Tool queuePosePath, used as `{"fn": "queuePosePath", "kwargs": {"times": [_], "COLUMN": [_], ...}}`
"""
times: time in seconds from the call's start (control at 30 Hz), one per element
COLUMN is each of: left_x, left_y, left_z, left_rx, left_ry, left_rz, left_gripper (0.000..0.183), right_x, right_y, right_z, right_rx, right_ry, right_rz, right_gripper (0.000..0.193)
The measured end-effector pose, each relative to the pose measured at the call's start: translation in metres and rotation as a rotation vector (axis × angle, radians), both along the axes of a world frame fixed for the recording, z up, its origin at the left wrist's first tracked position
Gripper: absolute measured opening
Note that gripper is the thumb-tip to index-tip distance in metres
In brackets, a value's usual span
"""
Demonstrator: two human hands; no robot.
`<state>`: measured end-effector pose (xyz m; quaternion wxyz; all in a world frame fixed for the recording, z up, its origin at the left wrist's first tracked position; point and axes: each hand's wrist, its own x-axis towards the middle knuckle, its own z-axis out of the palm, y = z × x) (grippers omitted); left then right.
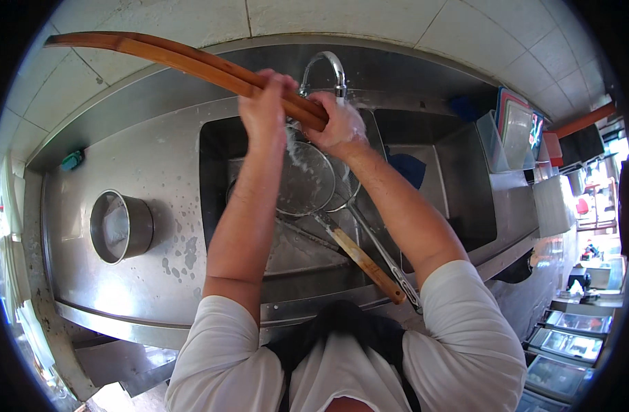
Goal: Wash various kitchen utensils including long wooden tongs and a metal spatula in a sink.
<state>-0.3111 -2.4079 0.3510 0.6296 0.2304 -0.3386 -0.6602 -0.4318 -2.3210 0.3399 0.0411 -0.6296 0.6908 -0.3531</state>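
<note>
Over the left basin I hold a pair of long brown wooden sticks that lie together and reach far out to the upper left. My left hand is closed around them near the middle. At their near end, my right hand grips them beside the curved metal faucet, with water on that hand. Below my hands, a round mesh strainer with a worn wooden handle rests in the sink. Another strainer with a metal handle lies partly under it.
A round metal pot with something pale inside stands on the wet left counter. A green sponge sits at the back left. A dark blue cloth hangs into the right basin. A clear bin with boards stands at right.
</note>
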Motion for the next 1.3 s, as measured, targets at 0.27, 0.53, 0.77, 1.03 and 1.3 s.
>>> {"fn": "queuePosePath", "kwargs": {"times": [0.27,0.53,0.77,1.03,1.3], "left_x": [0.003,-0.071,-0.061,-0.087,-0.081], "left_y": [0.008,0.092,0.058,0.058,0.093], "left_z": [0.023,-0.033,-0.036,-0.041,-0.041], "left_rx": [-0.043,0.288,0.468,0.581,0.385], "left_ry": [-0.124,0.125,0.206,0.329,0.156], "left_rz": [0.083,-0.345,-0.301,-0.403,-0.376], "left_gripper": [0.028,0.033,0.027,0.034,0.024], "right_x": [-0.017,-0.075,-0.204,-0.223,-0.131], "right_y": [0.012,0.083,0.327,0.424,0.192], "right_z": [0.0,-0.044,-0.081,-0.065,-0.061], "right_rx": [0.188,0.002,0.174,0.332,0.178], "right_ry": [0.127,0.061,0.534,0.494,0.146], "right_rz": [-0.068,-0.188,-0.61,-0.836,-0.435], "right_gripper": [0.052,0.032,0.024,0.022,0.028]}}
